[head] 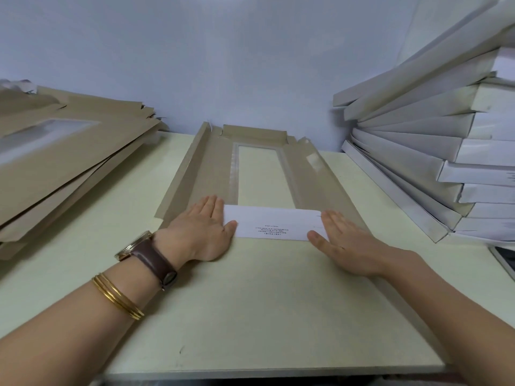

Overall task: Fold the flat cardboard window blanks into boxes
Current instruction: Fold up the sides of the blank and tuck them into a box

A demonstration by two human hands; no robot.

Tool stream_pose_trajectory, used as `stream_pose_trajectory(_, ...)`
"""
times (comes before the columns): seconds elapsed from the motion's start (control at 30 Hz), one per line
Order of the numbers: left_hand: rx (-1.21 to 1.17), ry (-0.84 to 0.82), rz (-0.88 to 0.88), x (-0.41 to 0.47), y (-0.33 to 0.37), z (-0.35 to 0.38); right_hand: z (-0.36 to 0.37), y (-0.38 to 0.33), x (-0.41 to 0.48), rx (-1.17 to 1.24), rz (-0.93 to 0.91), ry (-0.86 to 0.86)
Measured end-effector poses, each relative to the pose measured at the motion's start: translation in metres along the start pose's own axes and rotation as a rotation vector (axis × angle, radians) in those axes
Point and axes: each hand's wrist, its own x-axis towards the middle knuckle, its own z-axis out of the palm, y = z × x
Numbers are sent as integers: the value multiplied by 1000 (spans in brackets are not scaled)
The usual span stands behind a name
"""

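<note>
A brown cardboard window blank (211,168) lies inside-up in the middle of the table, its clear window (262,174) showing the tabletop. Its left side flap (181,168) is folded upright and its far flap is raised. The near flap (276,222) is folded over onto the blank, white printed side up. My left hand (200,229) presses flat on the left end of that flap, fingers together. My right hand (342,240) lies flat, fingers spread, on its right end. Neither hand grips anything.
A pile of flat brown window blanks (64,157) fills the table's left. A tall leaning stack of folded white boxes (434,140) stands at the right against the wall. A dark flat object (505,260) lies at the right edge. The pale table (250,316) extends toward me.
</note>
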Motion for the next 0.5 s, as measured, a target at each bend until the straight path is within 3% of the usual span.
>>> stream_pose_trajectory(0.2, -61, 29, -5, 2, -8, 3, 6, -1, 0, 63, 11, 74)
stream_pose_trajectory(0.5, -280, 214, 9, -9, -3, -10, 1, -10, -10, 268, -91, 349)
